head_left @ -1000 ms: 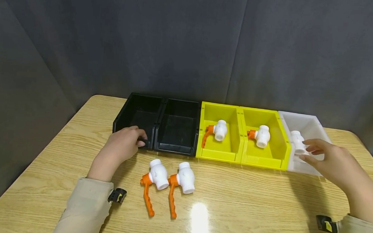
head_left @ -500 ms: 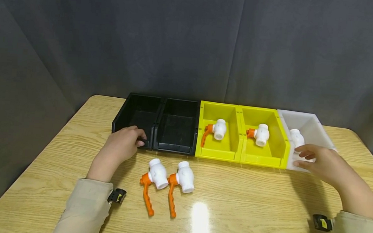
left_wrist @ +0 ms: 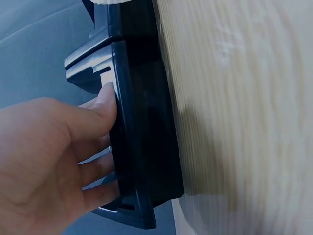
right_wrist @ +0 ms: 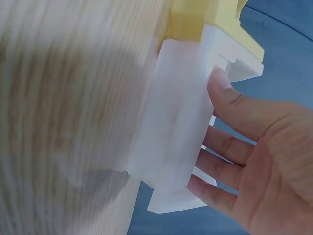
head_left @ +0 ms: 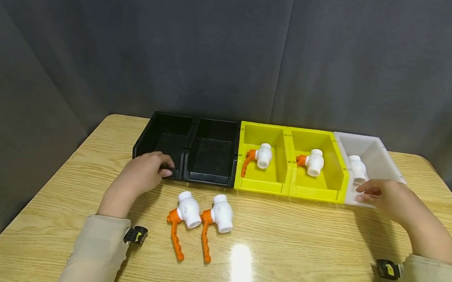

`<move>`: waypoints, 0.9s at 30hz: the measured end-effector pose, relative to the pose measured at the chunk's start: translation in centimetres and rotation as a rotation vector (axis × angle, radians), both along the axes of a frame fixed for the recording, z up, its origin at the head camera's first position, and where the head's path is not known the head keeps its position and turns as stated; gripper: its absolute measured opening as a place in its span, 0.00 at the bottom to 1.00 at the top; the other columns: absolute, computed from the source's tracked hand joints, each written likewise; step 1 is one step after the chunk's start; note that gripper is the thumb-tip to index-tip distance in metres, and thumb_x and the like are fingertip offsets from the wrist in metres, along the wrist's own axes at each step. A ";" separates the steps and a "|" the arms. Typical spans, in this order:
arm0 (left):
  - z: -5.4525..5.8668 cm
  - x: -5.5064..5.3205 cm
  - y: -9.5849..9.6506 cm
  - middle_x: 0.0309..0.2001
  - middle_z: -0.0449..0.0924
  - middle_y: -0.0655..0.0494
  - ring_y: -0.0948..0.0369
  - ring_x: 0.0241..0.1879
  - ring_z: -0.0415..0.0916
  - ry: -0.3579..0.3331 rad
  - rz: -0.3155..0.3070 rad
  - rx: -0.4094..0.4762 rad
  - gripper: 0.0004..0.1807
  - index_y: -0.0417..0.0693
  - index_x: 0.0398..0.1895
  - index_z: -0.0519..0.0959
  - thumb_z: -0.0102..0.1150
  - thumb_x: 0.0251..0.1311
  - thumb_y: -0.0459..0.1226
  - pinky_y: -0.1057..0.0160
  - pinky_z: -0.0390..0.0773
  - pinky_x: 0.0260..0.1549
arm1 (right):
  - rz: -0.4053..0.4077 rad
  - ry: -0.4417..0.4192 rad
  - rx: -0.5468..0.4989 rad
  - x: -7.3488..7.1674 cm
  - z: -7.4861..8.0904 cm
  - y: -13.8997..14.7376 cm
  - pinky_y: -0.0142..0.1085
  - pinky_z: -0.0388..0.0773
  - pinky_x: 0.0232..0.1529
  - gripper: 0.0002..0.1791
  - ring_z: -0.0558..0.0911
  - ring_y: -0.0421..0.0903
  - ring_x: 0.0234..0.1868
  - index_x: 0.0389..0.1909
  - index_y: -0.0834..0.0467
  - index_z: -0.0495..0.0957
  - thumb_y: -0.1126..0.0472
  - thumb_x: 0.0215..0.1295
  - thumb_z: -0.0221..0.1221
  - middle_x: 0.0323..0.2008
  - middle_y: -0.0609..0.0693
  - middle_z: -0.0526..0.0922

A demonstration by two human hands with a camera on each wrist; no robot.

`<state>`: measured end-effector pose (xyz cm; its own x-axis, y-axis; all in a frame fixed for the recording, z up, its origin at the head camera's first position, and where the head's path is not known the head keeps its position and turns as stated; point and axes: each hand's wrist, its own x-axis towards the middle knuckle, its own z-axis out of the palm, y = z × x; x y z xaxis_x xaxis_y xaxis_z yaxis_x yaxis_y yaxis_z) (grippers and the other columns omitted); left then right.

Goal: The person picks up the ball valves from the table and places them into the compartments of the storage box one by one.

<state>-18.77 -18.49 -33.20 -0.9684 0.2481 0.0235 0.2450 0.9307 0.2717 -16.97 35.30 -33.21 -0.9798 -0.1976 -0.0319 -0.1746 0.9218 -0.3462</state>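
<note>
My left hand (head_left: pixel 143 173) grips the front lip of the leftmost black bin (left_wrist: pixel 146 132), with the thumb on the lip and the fingers reaching inside. At the far right, my right hand (head_left: pixel 389 198) holds the front lip of the white bin (right_wrist: pixel 171 112) between thumb and fingers. A white ball valve (head_left: pixel 357 169) lies in that bin just behind the right fingers; its handle is not visible. Between the hands, on the table, lie two white ball valves with orange handles, a left one (head_left: pixel 189 209) and a right one (head_left: pixel 222 213).
Bins stand side by side along the back: a second black bin (head_left: pixel 208 177), then a left yellow bin (head_left: pixel 260 186) and a right yellow bin (head_left: pixel 317 194). Each yellow bin contains a ball valve with an orange handle. A dark curtain (head_left: pixel 215 51) hangs behind the wooden table (head_left: pixel 293 246).
My right hand has come away from the valve in the white bin and down to the bin's front lip. My left hand keeps its hold. The whole view has shifted slightly.
</note>
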 end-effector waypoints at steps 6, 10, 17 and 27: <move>0.1 0.0 0.0 0.42 0.82 0.48 0.51 0.39 0.78 -0.021 0.010 0.030 0.08 0.45 0.44 0.83 0.63 0.65 0.38 0.47 0.77 0.43 | -0.027 -0.015 0.020 0.1 0.1 0.1 0.51 0.76 0.39 0.10 0.79 0.53 0.34 0.34 0.64 0.84 0.60 0.59 0.69 0.31 0.54 0.84; 0.3 0.3 -0.1 0.43 0.83 0.48 0.50 0.41 0.78 0.010 0.013 0.026 0.07 0.46 0.44 0.84 0.64 0.65 0.37 0.46 0.77 0.43 | -0.025 -0.015 0.032 0.0 0.1 -0.1 0.48 0.74 0.37 0.09 0.78 0.51 0.32 0.32 0.62 0.84 0.59 0.59 0.69 0.29 0.51 0.84; 0.9 0.8 0.2 0.42 0.82 0.49 0.48 0.43 0.77 0.107 0.007 0.025 0.05 0.45 0.42 0.84 0.62 0.66 0.34 0.44 0.76 0.45 | -0.056 -0.024 0.069 -0.1 0.7 -0.4 0.52 0.74 0.36 0.09 0.78 0.55 0.32 0.30 0.63 0.83 0.60 0.60 0.68 0.28 0.53 0.83; 0.5 1.1 0.8 0.42 0.79 0.46 0.45 0.44 0.77 0.364 0.068 0.087 0.07 0.41 0.43 0.82 0.61 0.67 0.36 0.43 0.78 0.40 | -0.104 -0.062 0.041 -0.2 0.9 -0.5 0.50 0.73 0.35 0.10 0.78 0.56 0.34 0.32 0.61 0.85 0.57 0.59 0.70 0.32 0.56 0.85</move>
<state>-17.71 -17.70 -32.68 -0.9068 0.1657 0.3876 0.2790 0.9252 0.2572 -17.13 34.77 -32.28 -0.9908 -0.0923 -0.0993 -0.0567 0.9474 -0.3150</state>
